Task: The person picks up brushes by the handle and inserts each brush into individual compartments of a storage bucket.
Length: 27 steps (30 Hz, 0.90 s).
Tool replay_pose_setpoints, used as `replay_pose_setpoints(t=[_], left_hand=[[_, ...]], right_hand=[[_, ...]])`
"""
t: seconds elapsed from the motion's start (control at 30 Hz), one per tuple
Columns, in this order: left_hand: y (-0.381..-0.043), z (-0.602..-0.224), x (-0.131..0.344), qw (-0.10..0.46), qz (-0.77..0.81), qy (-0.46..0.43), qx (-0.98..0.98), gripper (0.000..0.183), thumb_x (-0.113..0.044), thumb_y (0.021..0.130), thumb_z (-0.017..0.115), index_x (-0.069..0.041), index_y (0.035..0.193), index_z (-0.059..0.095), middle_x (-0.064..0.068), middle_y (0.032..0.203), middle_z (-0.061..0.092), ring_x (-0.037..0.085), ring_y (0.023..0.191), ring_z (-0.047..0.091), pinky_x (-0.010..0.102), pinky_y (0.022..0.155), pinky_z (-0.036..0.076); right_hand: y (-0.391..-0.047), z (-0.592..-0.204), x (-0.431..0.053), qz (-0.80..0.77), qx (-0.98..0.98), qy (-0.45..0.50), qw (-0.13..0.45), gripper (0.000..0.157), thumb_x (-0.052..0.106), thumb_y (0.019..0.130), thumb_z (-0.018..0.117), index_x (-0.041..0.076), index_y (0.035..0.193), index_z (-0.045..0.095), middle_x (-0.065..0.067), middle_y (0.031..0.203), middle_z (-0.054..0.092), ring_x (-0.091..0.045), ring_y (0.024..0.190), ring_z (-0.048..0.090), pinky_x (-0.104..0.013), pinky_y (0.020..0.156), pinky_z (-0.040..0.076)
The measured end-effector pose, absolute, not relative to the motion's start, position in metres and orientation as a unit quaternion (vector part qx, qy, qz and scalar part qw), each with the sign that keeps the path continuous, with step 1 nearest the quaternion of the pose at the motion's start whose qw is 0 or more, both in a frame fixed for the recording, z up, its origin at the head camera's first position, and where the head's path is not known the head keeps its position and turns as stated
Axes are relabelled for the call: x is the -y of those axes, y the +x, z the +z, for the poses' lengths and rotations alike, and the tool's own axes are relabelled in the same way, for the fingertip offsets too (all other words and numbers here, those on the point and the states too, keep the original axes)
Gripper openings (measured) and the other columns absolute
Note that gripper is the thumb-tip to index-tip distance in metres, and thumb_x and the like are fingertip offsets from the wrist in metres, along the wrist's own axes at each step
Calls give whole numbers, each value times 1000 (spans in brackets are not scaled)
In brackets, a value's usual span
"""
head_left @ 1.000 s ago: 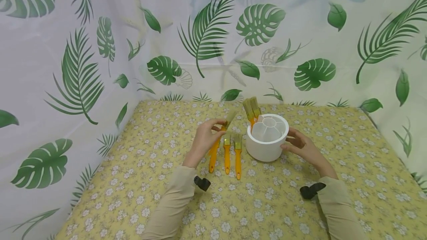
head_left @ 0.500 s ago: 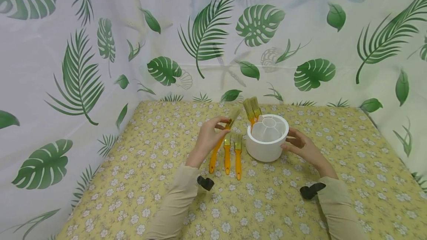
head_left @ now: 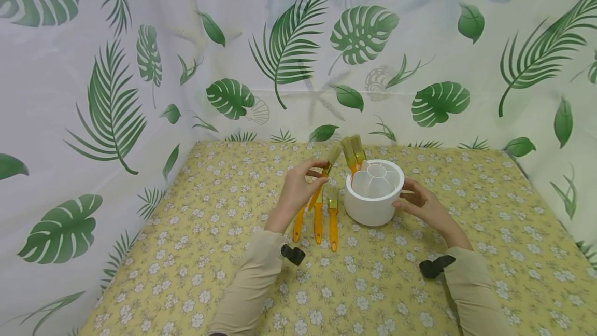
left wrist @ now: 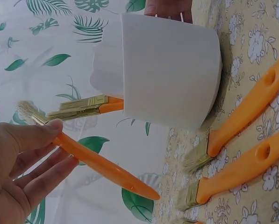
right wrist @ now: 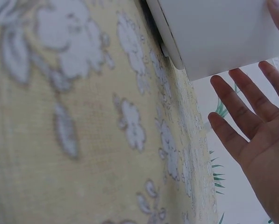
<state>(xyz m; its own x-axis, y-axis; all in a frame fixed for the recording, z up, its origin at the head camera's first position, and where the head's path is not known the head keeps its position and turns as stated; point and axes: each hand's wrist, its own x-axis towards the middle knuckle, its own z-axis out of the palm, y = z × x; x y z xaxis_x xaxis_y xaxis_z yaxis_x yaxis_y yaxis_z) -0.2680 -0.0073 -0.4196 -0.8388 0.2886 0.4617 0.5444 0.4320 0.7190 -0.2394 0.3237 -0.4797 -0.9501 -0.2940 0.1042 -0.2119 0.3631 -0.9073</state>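
Observation:
My left hand [head_left: 298, 185] pinches an orange-handled paintbrush [left wrist: 106, 165] near its metal band. The brush hangs tilted over the table, bristles up, left of a white round organizer [head_left: 370, 211] with a divided inside. Two similar paintbrushes [head_left: 352, 150] lean in the organizer's back left part, bristles up. My right hand [head_left: 423, 207] is at the organizer's right side, thumb toward the front; in the right wrist view its spread, nearly straight fingers [right wrist: 239, 109] reach the organizer's wall. Three more paintbrushes [head_left: 333, 227] lie on the table left of the organizer, bristles pointing away from me.
A yellow floral cloth [head_left: 354, 289] covers the table. White curtains [head_left: 289, 40] with green leaf prints rise behind it and along both sides. A black wrist mount [head_left: 293, 254] sits at the left cuff, another black mount [head_left: 437, 266] at the right.
My left hand has raised the paintbrush off the row and carried it right, toward the organizer. My right hand and the organizer have stayed in place.

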Motion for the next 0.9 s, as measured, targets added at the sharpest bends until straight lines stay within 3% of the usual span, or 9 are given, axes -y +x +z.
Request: replay_pose_setpoints(t=[0.6,0.9], left_hand=[[-264,-414,-6,142,-497,-270,812,43,-11,84,67,-14,126,56,5,114,64,15,90,65,15,70,53],[-264,-410,-11,155,-504,-274,804,42,-14,84,67,-14,125,57,5,114,64,14,90,65,15,71,53]], right_hand=[[-240,-481,-323,-529,-835,-144,36,64,21,91,61,17,146,29,-17,141,37,-40,127,40,-41,91,50],[-240,-482,-325,-516,-844,-145,33,63,23,91,60,15,146,31,-18,143,36,-39,128,39,-51,93,46]])
